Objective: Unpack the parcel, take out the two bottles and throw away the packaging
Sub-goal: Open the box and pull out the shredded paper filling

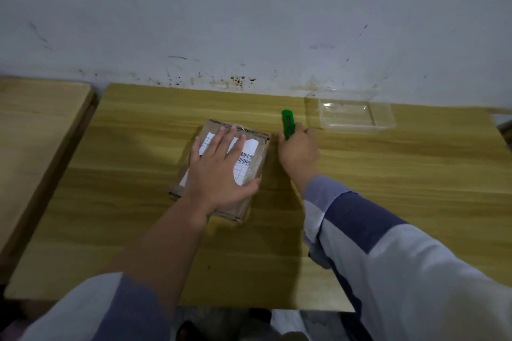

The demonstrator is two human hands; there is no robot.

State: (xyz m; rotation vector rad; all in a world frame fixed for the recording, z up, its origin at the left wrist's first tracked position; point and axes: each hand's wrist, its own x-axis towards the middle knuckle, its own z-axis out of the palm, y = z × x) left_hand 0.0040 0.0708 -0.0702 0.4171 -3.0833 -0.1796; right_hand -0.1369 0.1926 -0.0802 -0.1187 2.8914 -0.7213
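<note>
Sleeves: pale with dark blue bands; the left one is pushed up toward the elbow, the right one reaches the wrist.
Counter (388, 188): yellow wood grain, its far edge against the wall.
Parcel (250, 159): brown cardboard box lying flat near the middle of the counter, slightly turned, closed, with clear tape over its top.
Label (246, 155): white shipping sticker with barcodes on the parcel's top face, partly covered by the left hand.
Left hand (221, 169): flat on top of the parcel, palm down, fingers spread toward the far edge, thumb lying along the right side of the top.
Right hand (300, 152): just right of the parcel, curled around the near end of the green cutter, knuckles up.
Green cutter (287, 123): utility knife held tilted, its far end sticking up past the fingers; whether a blade is out cannot be told.
Plastic tray (352, 113): clear, shallow, on the counter at the far right, near the wall and apart from the cutter.
Second counter (36, 130): paler wood, on the left, a narrow dark gap between the two.
Wall (249, 14): grey-white, scuffed, with brown spatter just above the counter's far edge.
</note>
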